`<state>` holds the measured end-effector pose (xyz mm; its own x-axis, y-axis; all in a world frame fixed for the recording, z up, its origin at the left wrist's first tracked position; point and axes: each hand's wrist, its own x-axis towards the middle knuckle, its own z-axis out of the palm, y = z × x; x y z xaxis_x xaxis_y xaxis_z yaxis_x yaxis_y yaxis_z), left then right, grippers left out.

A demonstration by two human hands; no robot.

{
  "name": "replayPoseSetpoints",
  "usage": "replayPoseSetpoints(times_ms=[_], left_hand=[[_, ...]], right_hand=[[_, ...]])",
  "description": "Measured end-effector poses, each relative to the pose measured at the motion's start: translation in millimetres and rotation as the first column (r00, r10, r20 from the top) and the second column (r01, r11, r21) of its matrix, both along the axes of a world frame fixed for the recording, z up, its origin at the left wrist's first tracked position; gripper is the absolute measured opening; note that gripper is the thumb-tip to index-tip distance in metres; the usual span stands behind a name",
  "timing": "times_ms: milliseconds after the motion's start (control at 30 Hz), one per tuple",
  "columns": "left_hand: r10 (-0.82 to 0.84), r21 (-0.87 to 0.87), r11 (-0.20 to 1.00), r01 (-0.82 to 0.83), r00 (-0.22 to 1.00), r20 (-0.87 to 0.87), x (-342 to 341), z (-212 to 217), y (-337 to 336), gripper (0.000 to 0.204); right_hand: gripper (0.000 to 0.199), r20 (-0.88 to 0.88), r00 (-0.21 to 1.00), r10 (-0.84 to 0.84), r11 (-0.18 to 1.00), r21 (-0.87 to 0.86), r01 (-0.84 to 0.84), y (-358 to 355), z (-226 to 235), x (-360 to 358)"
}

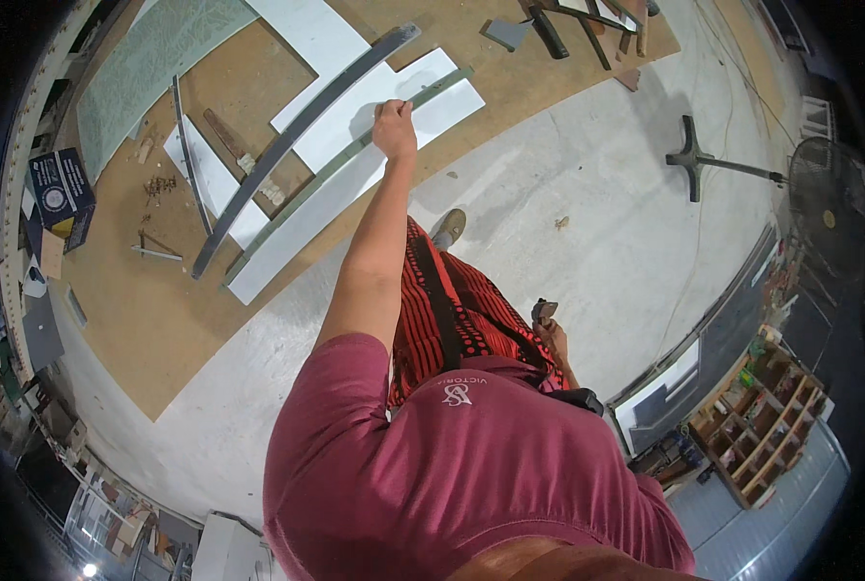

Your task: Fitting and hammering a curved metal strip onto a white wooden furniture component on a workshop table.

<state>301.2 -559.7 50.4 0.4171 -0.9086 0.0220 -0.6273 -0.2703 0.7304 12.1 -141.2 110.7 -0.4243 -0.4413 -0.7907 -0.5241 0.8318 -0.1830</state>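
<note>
My left hand [394, 131] reaches forward, its fingers closed on a long, thin grey-green strip [326, 176]. The strip lies across a white board [442, 107] on the brown work surface. Beside it, a wider dark grey strip [302, 126] runs roughly parallel, to the left of my left hand. Low by my right side, my right hand [554, 339] is wrapped round a small, dark, blocky object [544, 310]. Its kind is too small to make out.
The brown surface [161, 320] also holds a pale green sheet [152, 87], a thin dark strip [188, 155], a wooden-handled brush [244, 155] and a blue box [62, 194]. Dark bars [587, 24] lie at the far end. A standing fan [825, 208] and a compartmented wooden rack [762, 416] are at right.
</note>
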Motion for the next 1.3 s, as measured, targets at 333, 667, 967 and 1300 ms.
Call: replayPoseSetpoints(times_ms=[333, 667, 967, 1300], left_hand=[[-0.215, -0.216, 0.951, 0.223, 0.975, 0.061, 6.5, -3.0, 7.7, 0.009], [-0.297, -0.290, 0.910, 0.296, 0.954, 0.042, 23.1, -8.8, 10.5, 0.005], [-0.209, -0.199, 0.963, 0.183, 0.971, -0.119, 19.4, -10.7, 7.6, 0.009], [-0.258, -0.139, 0.962, 0.233, 0.944, -0.205, 23.7, -1.8, 8.3, 0.010]], right_hand=[[0.044, -0.005, 0.957, 0.289, 0.926, -0.254, -0.281, -125.7, 1.7, 34.8], [0.038, 0.298, 0.885, 0.358, 0.788, -0.605, -0.115, -368.4, 61.7, 156.4], [0.030, 0.300, 0.886, 0.355, 0.824, -0.548, -0.144, -414.5, 46.3, 195.7], [0.027, 0.319, 0.887, 0.333, 0.799, -0.595, -0.086, -411.7, 43.6, 194.6]])
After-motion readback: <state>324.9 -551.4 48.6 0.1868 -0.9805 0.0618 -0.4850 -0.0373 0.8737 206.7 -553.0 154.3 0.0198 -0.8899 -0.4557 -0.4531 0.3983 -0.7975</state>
